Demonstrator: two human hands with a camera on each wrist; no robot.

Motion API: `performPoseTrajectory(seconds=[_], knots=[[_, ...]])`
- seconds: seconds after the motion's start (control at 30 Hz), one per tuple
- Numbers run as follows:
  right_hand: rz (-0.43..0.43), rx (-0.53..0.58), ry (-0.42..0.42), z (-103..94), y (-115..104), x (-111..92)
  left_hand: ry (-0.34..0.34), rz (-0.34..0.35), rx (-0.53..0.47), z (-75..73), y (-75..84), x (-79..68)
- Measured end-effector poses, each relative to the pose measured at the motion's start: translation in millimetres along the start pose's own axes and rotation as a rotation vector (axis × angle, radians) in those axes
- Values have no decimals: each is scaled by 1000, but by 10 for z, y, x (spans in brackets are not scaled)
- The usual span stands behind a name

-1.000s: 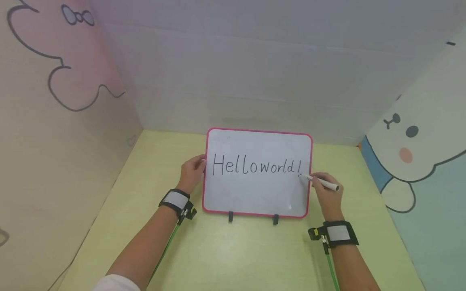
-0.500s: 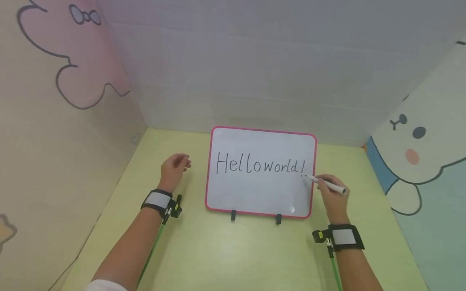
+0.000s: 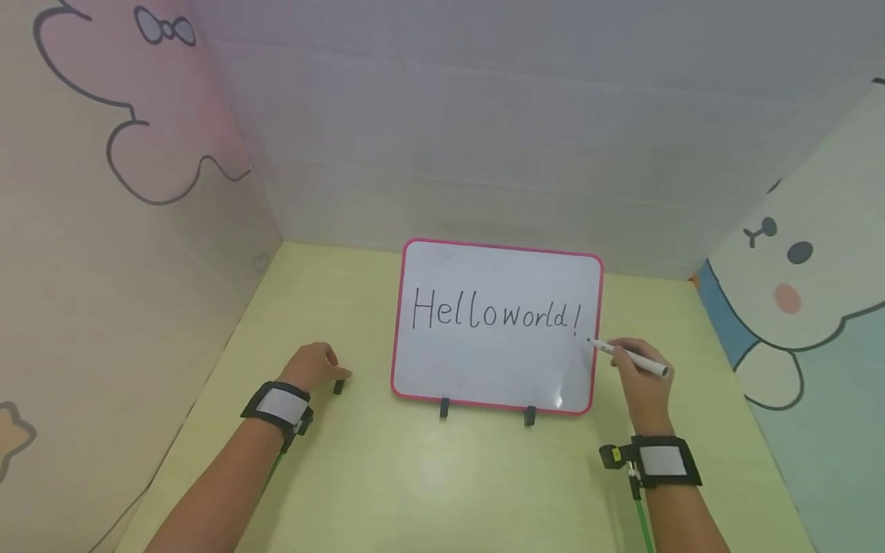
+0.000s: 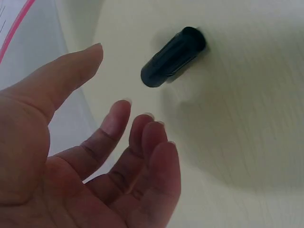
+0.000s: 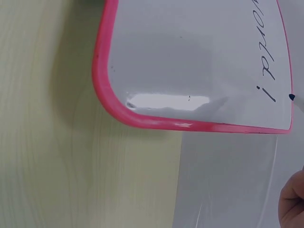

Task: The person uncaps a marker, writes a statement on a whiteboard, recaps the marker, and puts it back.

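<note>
My left hand (image 3: 309,369) hovers over the table at the left, thumb and fingers apart with nothing between them. Just beyond its fingertips a short black marker cap (image 4: 173,57) lies on the table, untouched in the left wrist view. At the right, my right hand (image 3: 644,388) pinches a white marker (image 3: 643,361). The marker's dark tip points left, near the right edge of the whiteboard (image 3: 477,369); whether it touches the surface I cannot tell. "Hello world!" is written across the pink-framed board in dark ink.
Two black stand feet (image 3: 445,408) stick out under the board's lower edge. The pale wooden table (image 3: 429,484) has a grey wall (image 3: 498,138) behind it and cartoon-painted walls on both sides. Green cables run from both wrist bands.
My left hand has left the board's left edge and moved left and down toward the black cap. The right hand has drawn the marker slightly right and down from the exclamation mark.
</note>
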State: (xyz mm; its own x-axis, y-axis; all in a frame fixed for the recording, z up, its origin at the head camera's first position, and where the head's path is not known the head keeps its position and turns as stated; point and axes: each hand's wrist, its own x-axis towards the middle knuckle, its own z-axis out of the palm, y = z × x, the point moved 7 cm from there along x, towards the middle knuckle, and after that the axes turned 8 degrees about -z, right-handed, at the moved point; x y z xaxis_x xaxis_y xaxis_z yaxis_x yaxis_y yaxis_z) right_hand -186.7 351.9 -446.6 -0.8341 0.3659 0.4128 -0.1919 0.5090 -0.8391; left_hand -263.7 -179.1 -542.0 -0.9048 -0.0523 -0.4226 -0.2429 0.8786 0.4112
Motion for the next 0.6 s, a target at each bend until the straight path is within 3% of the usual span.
performPoseTrajectory(seconds=[0.17, 0.4, 0.6], knots=[[25, 34, 5, -38, 5, -31, 31, -26, 84, 95, -42, -43], [99, 65, 37, -130, 54, -112, 39, -30, 84, 118, 16, -134], [145, 264, 64, -182, 66, -174, 47, 26, 63, 104, 1, -117]])
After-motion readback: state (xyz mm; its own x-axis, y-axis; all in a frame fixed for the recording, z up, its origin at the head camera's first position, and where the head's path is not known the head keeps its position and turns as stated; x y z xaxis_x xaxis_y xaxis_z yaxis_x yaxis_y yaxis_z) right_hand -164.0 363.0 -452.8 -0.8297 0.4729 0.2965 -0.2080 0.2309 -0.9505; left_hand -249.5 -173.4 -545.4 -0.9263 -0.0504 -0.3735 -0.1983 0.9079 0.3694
